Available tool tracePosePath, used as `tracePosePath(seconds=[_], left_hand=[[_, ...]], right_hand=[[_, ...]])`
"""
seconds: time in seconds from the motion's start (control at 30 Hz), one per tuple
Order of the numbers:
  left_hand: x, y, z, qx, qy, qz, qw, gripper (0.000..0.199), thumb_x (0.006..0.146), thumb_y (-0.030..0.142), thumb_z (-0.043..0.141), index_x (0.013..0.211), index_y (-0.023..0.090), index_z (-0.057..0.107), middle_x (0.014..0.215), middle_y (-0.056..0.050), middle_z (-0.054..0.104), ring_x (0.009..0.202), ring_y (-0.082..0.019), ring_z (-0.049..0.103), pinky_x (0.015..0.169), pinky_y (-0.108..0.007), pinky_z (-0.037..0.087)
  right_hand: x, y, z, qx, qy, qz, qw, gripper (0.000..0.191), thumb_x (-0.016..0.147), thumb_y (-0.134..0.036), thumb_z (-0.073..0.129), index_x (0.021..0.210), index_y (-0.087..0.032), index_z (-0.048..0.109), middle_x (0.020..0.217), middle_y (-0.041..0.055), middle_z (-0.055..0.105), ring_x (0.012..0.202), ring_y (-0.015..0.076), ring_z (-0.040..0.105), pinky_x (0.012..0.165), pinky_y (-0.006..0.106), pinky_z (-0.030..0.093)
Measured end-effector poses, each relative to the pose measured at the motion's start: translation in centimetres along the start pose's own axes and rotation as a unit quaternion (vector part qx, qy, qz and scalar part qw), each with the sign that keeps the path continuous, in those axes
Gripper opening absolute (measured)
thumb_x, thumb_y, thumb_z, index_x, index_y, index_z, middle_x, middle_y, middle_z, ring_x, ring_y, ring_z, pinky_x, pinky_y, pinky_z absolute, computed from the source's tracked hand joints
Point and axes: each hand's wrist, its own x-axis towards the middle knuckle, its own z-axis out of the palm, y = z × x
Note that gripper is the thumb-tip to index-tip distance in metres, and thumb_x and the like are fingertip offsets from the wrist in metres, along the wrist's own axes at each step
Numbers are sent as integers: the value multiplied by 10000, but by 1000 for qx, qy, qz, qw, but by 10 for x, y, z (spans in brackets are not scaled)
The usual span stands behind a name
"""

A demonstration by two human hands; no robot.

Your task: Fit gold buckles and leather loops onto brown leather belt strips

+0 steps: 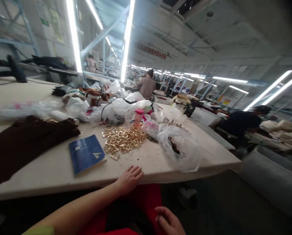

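My left hand (130,179) lies flat on the front edge of the table (55,179), fingers stretched out and nothing under them that I can see. Low in the view, over my red clothing, my right hand (169,221) hangs below the table edge with loosely bent fingers and no object visible in it. Beyond the left hand spreads a heap of gold metal buckles (123,139). A blue booklet (86,153) rests to their left. Right of the heap sits an open clear plastic bag (180,148) with dark pieces inside.
A pink-capped jar (138,118) stands behind the buckles, among several crumpled plastic bags (77,108). Dark brown material (30,140) covers the table's left side. Grey bins (273,179) stand at right. One person (147,86) is beyond the table, another (241,122) bends at right.
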Motion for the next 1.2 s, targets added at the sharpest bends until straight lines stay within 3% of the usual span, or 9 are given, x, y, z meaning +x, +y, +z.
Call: tracePosePath(seconds=[0.1,0.27,0.43,0.6,0.73,0.9,1.0,1.1,1.2], left_hand=[[-24,-15,-7,32,3,-24,999,416,844,233,455,1257,200,436,1328,-79,444,1235,-246,361,1050,-414,231],[-39,-31,-19,68,19,-72,995,540,774,369,560,1268,187,439,1352,-101,421,1259,-275,335,1056,-435,217],[-69,-54,-35,139,125,-119,975,488,822,385,485,1276,213,433,1367,-93,405,1264,-256,348,1040,-407,273],[-133,-105,-34,157,241,-298,910,616,812,475,435,1348,221,271,1429,-104,291,1254,-327,349,1004,-491,329],[-164,-140,-33,109,176,-435,876,749,731,628,424,1355,290,183,1392,-4,371,1225,-348,382,957,-536,369],[-160,-132,-56,83,93,-485,866,706,774,596,389,1286,112,349,1281,-155,492,1123,-307,508,955,-427,395],[-151,-117,-66,91,83,-491,862,600,836,507,351,1284,108,355,1254,-169,513,1073,-285,546,917,-393,411],[-146,-107,-65,110,103,-533,833,508,872,439,292,1251,113,387,1110,-153,604,975,-267,588,848,-362,438],[-146,-106,-57,119,117,-596,785,433,865,388,255,994,96,549,872,-156,652,858,-278,611,771,-348,452]], right_hand=[[11,-16,0,9,-2,-40,999,400,717,-491,595,941,-161,612,739,54,642,725,205,607,698,321,478],[17,-51,4,-140,-62,-117,981,282,801,-340,484,979,-167,619,904,78,655,847,210,602,787,319,457],[36,-61,-6,-243,-65,-166,954,265,813,-254,447,989,-176,629,956,74,656,896,199,597,824,302,440],[59,-46,-14,-220,-57,-142,963,264,808,-238,446,981,-155,627,942,79,659,881,196,603,813,290,449],[80,-51,-12,-191,-76,-162,965,246,801,-219,455,960,-178,637,935,58,664,873,191,607,808,281,452],[116,-69,1,-159,-111,-198,961,258,827,-245,438,989,-176,626,951,72,663,891,197,606,817,287,451],[138,-74,15,-182,-160,-220,945,262,834,-253,437,1003,-179,623,953,78,665,899,206,605,824,307,449],[155,-76,26,-208,-205,-247,924,270,841,-243,423,1017,-188,621,984,77,660,930,206,599,841,318,442],[170,-75,29,-219,-227,-259,913,273,843,-245,414,1018,-189,617,988,77,660,931,208,600,827,319,448]])
